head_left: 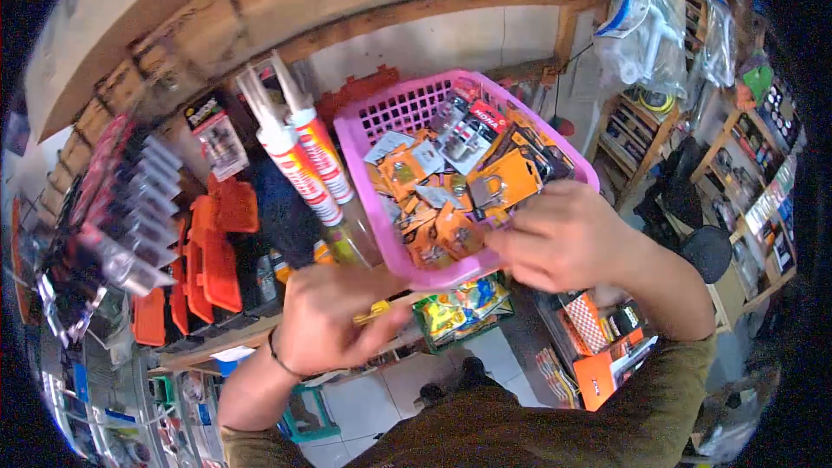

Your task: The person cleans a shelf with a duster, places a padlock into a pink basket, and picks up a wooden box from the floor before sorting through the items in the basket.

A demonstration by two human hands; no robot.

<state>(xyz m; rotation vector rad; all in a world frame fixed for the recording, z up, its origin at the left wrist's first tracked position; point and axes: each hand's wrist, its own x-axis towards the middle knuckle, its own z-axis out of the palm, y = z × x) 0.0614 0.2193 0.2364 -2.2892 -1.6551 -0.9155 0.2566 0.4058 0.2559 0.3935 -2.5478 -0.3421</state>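
A pink plastic basket (392,247) is heaped with small carded packs (503,184), many with orange backing and metal parts under clear plastic. My right hand (563,238) is over the basket's near right side, its fingers curled and bunched above the packs. My left hand (334,316) is by the near left corner, with the index finger reaching towards the rim and the thumb below it. A small yellow piece (373,310) shows between that thumb and finger. Motion blurs both hands, and I cannot tell what the right fingertips hold.
Two white and red sealant tubes (303,165) stand left of the basket. Orange plastic bins (215,260) and hanging packs are further left. Below the basket are a colourful bag (465,308) and orange boxes (598,373). Wooden shelves (637,147) line the right.
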